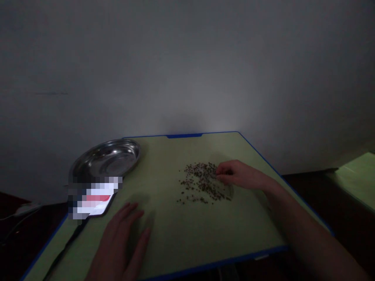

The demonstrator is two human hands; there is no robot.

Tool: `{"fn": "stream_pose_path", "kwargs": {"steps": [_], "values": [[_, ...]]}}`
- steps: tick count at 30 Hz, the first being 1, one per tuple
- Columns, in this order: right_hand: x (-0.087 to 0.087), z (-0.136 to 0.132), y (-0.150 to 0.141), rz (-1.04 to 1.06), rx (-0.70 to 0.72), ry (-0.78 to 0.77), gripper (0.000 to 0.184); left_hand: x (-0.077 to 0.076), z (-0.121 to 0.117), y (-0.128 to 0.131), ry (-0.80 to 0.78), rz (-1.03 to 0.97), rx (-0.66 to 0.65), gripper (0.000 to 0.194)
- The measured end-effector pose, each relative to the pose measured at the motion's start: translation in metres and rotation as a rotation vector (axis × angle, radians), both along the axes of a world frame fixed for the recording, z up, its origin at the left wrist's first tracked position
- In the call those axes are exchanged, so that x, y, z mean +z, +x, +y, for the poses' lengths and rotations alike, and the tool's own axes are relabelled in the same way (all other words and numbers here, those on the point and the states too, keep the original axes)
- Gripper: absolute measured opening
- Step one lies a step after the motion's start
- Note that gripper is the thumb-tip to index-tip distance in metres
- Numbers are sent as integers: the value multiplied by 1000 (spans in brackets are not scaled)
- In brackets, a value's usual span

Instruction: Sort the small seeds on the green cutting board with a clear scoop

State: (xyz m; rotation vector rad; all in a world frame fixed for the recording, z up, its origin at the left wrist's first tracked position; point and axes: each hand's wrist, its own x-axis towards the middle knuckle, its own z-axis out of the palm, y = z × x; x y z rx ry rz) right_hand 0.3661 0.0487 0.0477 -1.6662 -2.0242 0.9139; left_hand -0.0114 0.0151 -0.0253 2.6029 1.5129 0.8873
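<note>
A patch of small brown seeds or grains (199, 182) lies scattered on a pale green board with a blue rim (175, 230). My right hand (238, 174) rests at the right edge of the patch, its fingers curled together and touching the grains; what they pinch is too small to see. My left hand (121, 240) lies flat on the board's near left part, fingers stretched out, holding nothing. A round steel plate (107, 160) sits at the board's far left corner, with nothing visible in it.
A phone with a lit screen (95, 199) lies between the steel plate and my left hand, a dark cable (63, 249) running from it toward me. A grey wall stands right behind the board. Another pale green surface (359, 177) shows at the far right. The room is dim.
</note>
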Motion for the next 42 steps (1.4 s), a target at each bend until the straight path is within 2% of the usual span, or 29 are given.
{"fn": "stream_pose_path", "kwargs": {"steps": [4,10,18,24,31,36,42], "values": [[3,-5,-9,22,60,-43,12,5,-3,1,-56,0,14,38],[2,-5,-2,70,54,-41,15,9,-3,4,-66,-1,37,35],[8,-13,-21,-12,152,-45,15,13,-5,8,-78,-32,69,34],[10,-13,-17,-35,128,-32,17,15,-6,9,-92,-26,67,31],[9,-18,-26,-48,224,-55,15,14,-5,10,-107,-57,77,32],[15,-19,-15,-32,170,-29,18,15,-6,11,-120,-61,89,32],[17,-21,-2,-56,318,-123,15,18,-8,14,-139,-87,115,33]]}}
